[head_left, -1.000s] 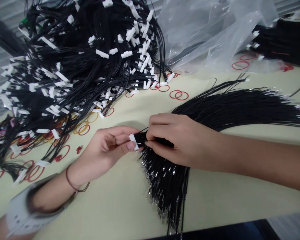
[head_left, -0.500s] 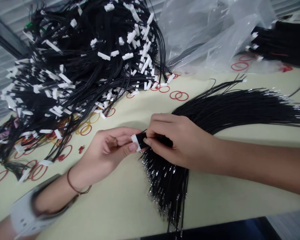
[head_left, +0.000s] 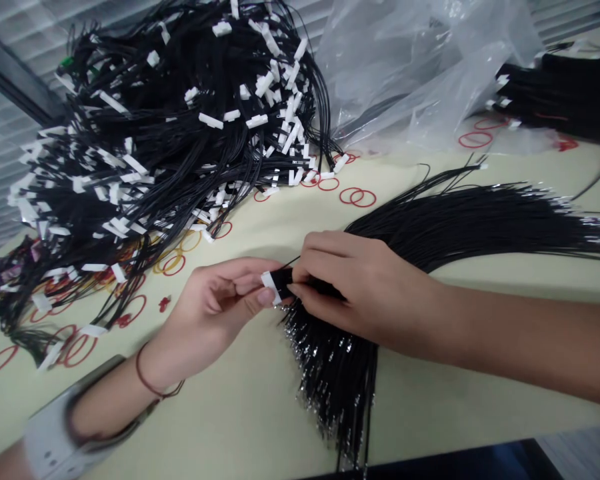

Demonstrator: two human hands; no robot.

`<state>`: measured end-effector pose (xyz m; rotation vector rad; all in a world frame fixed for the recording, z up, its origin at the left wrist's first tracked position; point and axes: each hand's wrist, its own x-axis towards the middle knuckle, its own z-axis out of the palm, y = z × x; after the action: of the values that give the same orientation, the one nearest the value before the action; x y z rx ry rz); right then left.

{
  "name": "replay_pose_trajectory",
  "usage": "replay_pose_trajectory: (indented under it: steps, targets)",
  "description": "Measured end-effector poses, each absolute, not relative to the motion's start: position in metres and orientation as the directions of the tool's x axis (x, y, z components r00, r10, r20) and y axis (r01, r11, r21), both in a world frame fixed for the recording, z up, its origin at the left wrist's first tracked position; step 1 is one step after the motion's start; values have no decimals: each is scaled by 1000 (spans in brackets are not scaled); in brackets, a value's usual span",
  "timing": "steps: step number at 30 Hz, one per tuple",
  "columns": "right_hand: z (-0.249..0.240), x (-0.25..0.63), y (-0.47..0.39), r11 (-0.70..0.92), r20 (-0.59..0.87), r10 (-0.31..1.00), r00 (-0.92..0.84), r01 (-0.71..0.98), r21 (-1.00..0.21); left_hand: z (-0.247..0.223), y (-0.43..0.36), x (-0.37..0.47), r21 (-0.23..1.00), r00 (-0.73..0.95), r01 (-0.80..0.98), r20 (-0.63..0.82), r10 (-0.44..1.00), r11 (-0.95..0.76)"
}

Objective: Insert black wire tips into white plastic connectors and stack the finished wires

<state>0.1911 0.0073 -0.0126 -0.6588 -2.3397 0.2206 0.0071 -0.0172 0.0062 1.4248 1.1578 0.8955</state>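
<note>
Evidently small white connector (head_left: 271, 288), black wires attached; hands (head_left: 205, 320) pinching connector and wires.

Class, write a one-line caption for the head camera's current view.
Left hand pinches a white connector while the right hand grips its black wires above a pale table.

Pale yellow-green tabletop (head_left: 240, 407) across the centre; grey horizontal slats (head_left: 5, 167) at ten and two o'clock, dark bar (head_left: 20, 77) at ten; soft, dim light.
</note>
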Motion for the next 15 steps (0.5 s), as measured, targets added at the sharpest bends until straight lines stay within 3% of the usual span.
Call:
replay_pose_trajectory:
  steps: [5, 15]
  targets:
    - [-12, 190, 5, 867, 564, 478, -673, 464, -181, 9, -17, 12, 981, 239, 192, -39, 970, -8]
    - [-9, 192, 8, 808, 502, 579, -642, 373, -455, 3, -13, 8, 993, 302, 77, -113, 946, 93]
